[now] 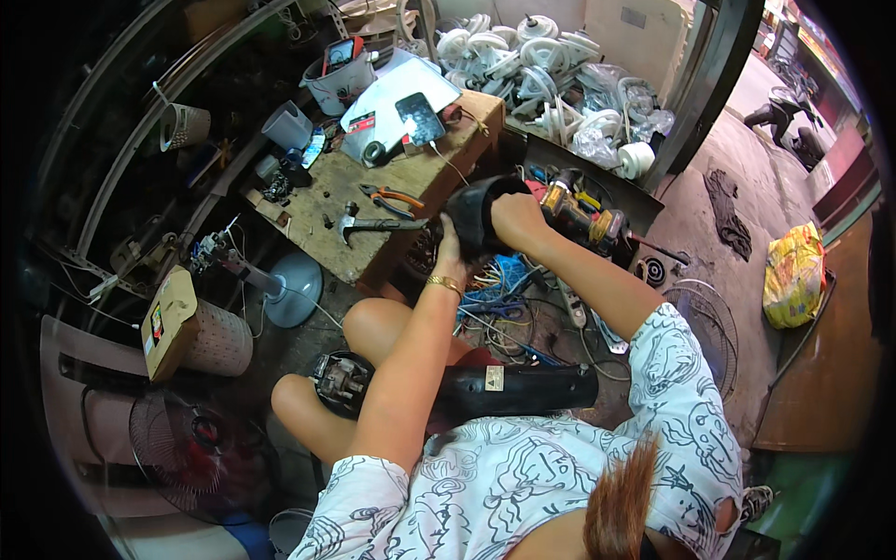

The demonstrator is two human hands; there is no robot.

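Note:
A black, hollow, rounded fan motor cover (469, 211) is held up in front of me, over the bench's near right corner. My left hand (449, 246) grips its lower left side, with a gold watch on the wrist. My right hand (516, 221) is closed at its right rim, the fingertips hidden. Across my lap lies a black fan body (504, 386) with a small label. An exposed motor (342, 381) sits at its left end, by my knee.
The wooden bench (327, 238) carries a hammer (373, 224), orange-handled pliers (394, 198) and a phone (419, 119). A yellow drill (583, 210) and tangled cables (499, 285) lie at right. White fan parts (532, 75) are heaped behind. Fan grilles (191, 453) stand at left.

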